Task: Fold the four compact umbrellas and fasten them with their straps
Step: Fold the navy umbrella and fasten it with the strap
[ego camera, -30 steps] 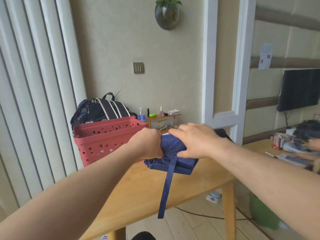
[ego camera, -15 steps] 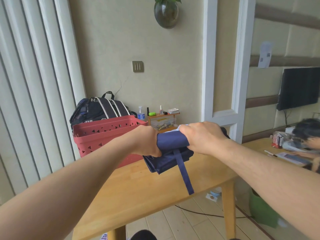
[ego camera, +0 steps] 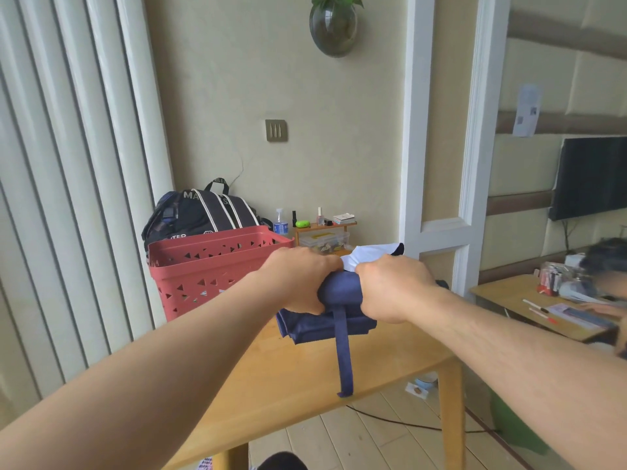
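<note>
Both hands (ego camera: pixel 346 283) grip the navy umbrella (ego camera: pixel 339 293), hiding its ends; strap (ego camera: pixel 343 351) dangles.

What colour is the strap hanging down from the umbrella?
Navy blue, matching the canopy. The strap shows best in the head view, dangling loose over the table edge.

A red perforated basket (ego camera: pixel 217 266) stands close beyond the left hand's fingers (ego camera: pixel 330 262), blocking passage that way; a small wooden shelf of bottles (ego camera: pixel 322 228) sits behind it. Bare wooden tabletop (ego camera: pixel 271 385) lies open below the fingers. A white pillar (ego camera: pixel 437 164) rises past the right hand's fingers (ego camera: pixel 364 271).
</note>
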Motion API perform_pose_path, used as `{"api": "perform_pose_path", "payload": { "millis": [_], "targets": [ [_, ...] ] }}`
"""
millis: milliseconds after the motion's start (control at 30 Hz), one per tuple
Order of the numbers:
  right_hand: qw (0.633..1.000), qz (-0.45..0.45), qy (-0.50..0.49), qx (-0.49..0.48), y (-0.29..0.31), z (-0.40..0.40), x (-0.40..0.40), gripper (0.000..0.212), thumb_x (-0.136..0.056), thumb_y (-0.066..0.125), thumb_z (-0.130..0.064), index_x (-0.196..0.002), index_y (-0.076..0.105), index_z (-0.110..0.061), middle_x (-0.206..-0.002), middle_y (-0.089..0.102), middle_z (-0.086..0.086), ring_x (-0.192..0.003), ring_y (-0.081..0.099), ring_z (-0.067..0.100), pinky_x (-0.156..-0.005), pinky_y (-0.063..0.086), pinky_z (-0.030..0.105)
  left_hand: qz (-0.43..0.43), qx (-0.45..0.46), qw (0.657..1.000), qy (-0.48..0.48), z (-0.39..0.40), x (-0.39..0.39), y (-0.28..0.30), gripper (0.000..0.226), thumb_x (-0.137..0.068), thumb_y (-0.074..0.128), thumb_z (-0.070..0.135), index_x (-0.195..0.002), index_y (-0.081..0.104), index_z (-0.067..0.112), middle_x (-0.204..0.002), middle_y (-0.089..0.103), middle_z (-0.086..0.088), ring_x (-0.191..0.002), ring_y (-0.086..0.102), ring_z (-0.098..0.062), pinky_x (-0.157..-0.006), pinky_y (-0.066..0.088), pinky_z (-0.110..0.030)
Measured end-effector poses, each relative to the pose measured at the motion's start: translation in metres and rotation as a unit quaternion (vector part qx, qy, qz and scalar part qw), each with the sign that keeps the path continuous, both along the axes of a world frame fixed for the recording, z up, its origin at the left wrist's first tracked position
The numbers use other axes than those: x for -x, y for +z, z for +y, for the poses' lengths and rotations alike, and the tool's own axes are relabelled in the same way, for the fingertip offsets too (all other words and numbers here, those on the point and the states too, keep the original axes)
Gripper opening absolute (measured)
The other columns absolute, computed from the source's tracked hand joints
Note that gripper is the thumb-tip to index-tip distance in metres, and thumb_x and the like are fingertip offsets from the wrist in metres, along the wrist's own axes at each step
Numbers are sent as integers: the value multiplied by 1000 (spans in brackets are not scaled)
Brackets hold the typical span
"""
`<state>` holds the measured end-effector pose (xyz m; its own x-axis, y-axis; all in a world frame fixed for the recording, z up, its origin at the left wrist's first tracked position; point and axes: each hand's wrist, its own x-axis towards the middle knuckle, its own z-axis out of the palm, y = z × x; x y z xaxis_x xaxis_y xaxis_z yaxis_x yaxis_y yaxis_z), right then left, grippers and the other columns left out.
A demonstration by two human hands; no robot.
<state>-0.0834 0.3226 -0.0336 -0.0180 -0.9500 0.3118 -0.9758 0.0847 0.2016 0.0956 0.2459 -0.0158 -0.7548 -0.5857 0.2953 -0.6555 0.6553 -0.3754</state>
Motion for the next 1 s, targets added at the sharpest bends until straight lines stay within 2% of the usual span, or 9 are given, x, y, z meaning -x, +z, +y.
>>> {"api": "perform_pose_path", "payload": {
  "millis": [167,300,433,533,600,667,700,833,1000],
  "targets": [
    [996,-56,-13,-74,7,3,8,15,-74,57,-22,-89,55,-22,-85,62,-1,-71,61,22,-58,45,32,32,37,999,-10,-3,-2,-9,45,-78,65,59,-116,55,38,-100,66,10,-92,66,-23,-67,48,-34],
    [978,-152,-2,-140,8,2,23,19,-61,59,-21,-76,50,-16,-62,50,6,-54,39,25,-50,24,29,57,38,998,-10,-10,-17,-17,30,-87,63,37,-116,59,33,-98,66,8,-91,66,-24,-64,44,-32],
    [963,-211,19,-167,6,0,28,21,-56,62,-19,-73,49,-18,-58,44,6,-50,36,23,-48,22,26,44,-2,999,-9,-10,-11,-18,18,-86,63,24,-103,60,27,-91,66,4,-84,64,-26,-68,53,-37],
    [971,-184,33,-147,9,1,33,27,-64,69,-28,-86,53,-26,-73,57,-1,-58,47,21,-50,34,30,37,-1,999,11,-8,-7,-17,18,-85,62,16,-95,53,28,-81,58,5,-76,59,-25,-62,43,-34],
    [978,-158,68,-116,12,3,34,52,-65,73,-54,-112,55,-43,-101,60,-11,-84,59,15,-67,54,37,39,-2,999,29,-8,-4,-19,20,-84,62,12,-93,51,27,-77,54,5,-76,59,-25,-61,42,-34],
    [984,-131,98,-66,15,4,29,80,-66,66,-74,-139,40,-56,-126,50,-16,-112,54,14,-87,55,41,50,-12,997,49,-7,-1,-20,17,-85,60,11,-93,52,24,-74,48,5,-74,55,-25,-62,42,-34],
    [987,-111,111,-32,15,3,25,79,-72,62,-77,-143,38,-55,-131,48,-16,-119,51,14,-91,52,41,58,-19,996,58,-8,0,-20,14,-86,59,12,-93,53,23,-73,47,5,-71,53,-23,-61,42,-34],
    [982,47,167,76,4,-12,23,52,-86,61,-67,-130,43,-45,-112,60,-10,-111,60,23,-83,51,41,44,-65,994,78,-5,1,-12,10,-84,63,17,-92,57,20,-74,58,3,-65,56,-18,-59,45,-32],
    [985,76,117,101,3,-7,35,41,-93,66,-51,-123,40,-38,-108,64,-8,-104,62,27,-65,48,35,47,-130,987,78,2,-5,-8,22,-79,74,30,-78,53,25,-75,65,0,-66,60,-22,-53,41,-28]
  ]
}}
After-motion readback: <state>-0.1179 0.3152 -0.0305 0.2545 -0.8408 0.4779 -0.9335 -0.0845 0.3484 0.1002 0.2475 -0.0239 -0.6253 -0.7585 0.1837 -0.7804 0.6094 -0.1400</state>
